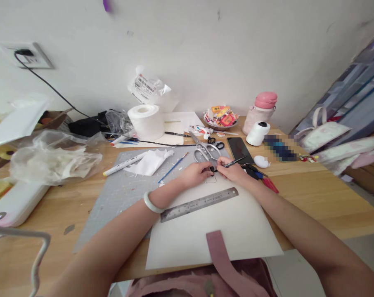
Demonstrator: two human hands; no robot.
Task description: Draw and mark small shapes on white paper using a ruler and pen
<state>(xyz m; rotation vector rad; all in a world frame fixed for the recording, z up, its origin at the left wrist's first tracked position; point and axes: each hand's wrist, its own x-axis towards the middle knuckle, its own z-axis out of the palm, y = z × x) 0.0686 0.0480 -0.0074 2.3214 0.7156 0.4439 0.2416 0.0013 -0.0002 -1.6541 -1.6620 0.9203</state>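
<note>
My right hand (230,170) is closed around a slim dark pen (239,160), its tip end hidden by the fingers. Beside it, my left hand (197,173) pinches a small black object (212,169) whose kind I cannot make out. Both hands rest at the far edge of a large white sheet of paper (211,239), where a few thin pencil-like lines show. A steel ruler (199,204) lies slantwise on the sheet, nearer my body. Just beyond the hands are silver scissors (202,149), with a black phone (240,149) to their right.
Under the paper lies a grey cutting mat (112,202) bearing a blue paintbrush (173,167), a white marker (125,163) and crumpled tissue (151,162). Behind stand a tissue roll (146,123), a bowl of stickers (221,117), a thread spool (257,134) and a pink bottle (261,111).
</note>
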